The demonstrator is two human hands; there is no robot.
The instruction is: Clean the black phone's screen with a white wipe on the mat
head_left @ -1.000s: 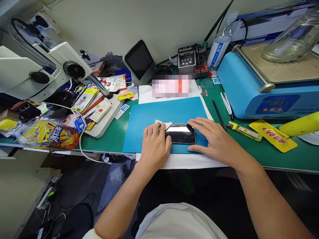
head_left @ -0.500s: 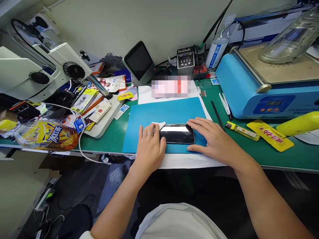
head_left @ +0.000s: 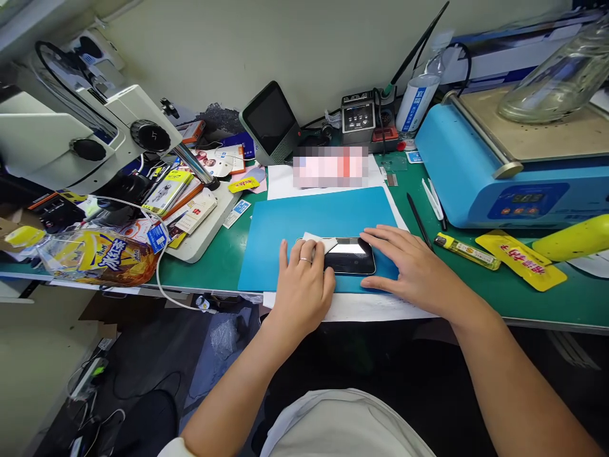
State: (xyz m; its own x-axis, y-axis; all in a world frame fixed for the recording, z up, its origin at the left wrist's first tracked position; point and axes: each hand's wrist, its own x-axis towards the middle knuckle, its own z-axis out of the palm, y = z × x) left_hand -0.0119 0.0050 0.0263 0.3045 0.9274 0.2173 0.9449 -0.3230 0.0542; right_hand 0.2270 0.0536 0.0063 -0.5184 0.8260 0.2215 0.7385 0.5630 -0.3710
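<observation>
A black smartphone (head_left: 354,257) lies flat, screen up, on a blue mat (head_left: 314,209). My left hand (head_left: 304,279) presses a folded white wipe (head_left: 328,243) onto the left part of the screen, covering that end of the phone. The wipe's corner sticks out past the fingertips, while the rest is hidden under them. At the phone's other end, my right hand (head_left: 409,270) grips the edges, fingertips at the far corner and thumb at the near one. White paper (head_left: 371,309) shows under the mat's front edge.
Right of the mat lie a black pen-like tool (head_left: 419,219), white tweezers (head_left: 434,202) and a yellow tube (head_left: 469,251). A blue heating machine (head_left: 480,184) carries a glass jar (head_left: 542,95). A microscope arm (head_left: 124,120) and a drink bottle (head_left: 99,257) stand at left.
My left hand has slid to the right along the screen with the wipe, covering more toward the phone's middle. My right hand keeps its place at the phone's right end.
</observation>
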